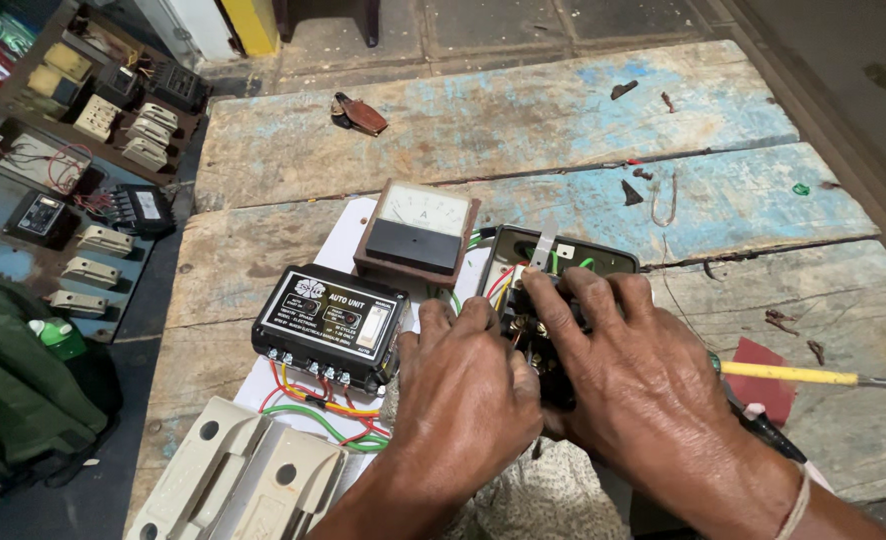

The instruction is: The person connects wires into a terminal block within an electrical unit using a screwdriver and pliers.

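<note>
Head view: at the bottom centre of the frame the left hand (468, 395) lies knuckles up, fingers curled down onto a small black wired electrical component (535, 345), though whether they actually pinch it cannot be told. The right hand (628, 375), just right of centre, bends its fingers over the top of the same component and presses on it; the part sits between both hands in the middle of the frame, mostly hidden. At lower left lie two cream plastic fuse carriers (238, 480). Left of the hands stands a black rectangular control box (328, 325) with red, yellow and green wires (328, 412) at its front edge. At right a yellow-shafted screwdriver (793, 375) rests on the weathered blue-painted wooden table (523, 115). Further up, a square analogue meter in a brown frame (418, 232) stands just above the box.
</note>
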